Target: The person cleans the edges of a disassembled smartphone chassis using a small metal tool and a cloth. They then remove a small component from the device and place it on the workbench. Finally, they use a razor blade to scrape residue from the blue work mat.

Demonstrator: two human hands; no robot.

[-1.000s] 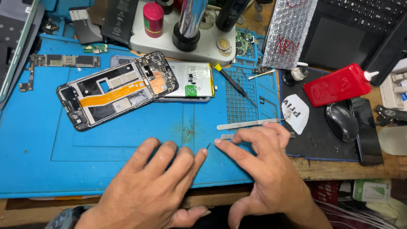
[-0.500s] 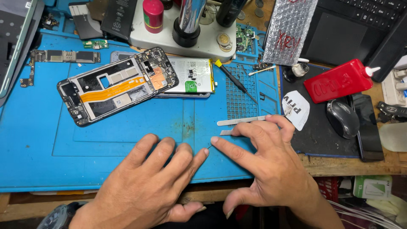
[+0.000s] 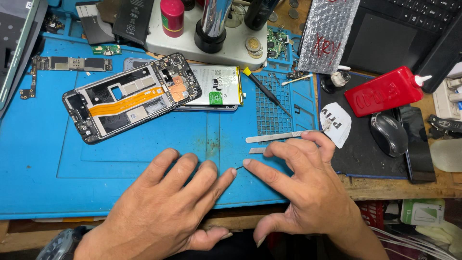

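Two hands flat on one blue mat [image 3: 57, 163], lower centre — left hand [image 3: 168, 202] and right hand [image 3: 303, 192] holding nothing, fingers spread, index tips flanking one tiny dark part [image 3: 239, 167], one opened phone frame [image 3: 130, 96] upper left, one red bottle [image 3: 385, 91] upper right.

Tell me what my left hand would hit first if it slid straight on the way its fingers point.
The left hand points up and right. Its fingertips would probably first meet the tiny dark part on the blue work mat, then the right hand's index fingertip beside it.
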